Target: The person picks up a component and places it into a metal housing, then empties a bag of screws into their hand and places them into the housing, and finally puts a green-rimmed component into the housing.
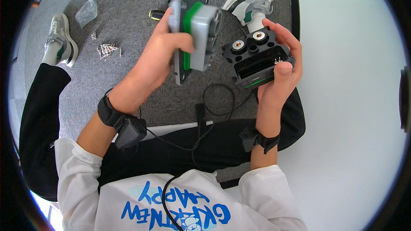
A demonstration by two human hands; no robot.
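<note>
- L hand (156, 57) wrapped round grey plastic housing w/ green gasket band and flat grey flange plate (195, 34), held up over lap, fingers closed on its side.
- R hand (280, 66) cradles black plastic connector block w/ two brass-coloured inserts on top (257, 57); thumb pressed on front edge, fingers curled behind.
- The 2 parts just beside each other, not touching.
- To mate well, I'd judge: square open faces first, keep block level, steady grip, no forcing.
- Loose small metal screws (107, 50) and clear plastic bag (87, 12) on grey carpet (128, 17), well apart.
</note>
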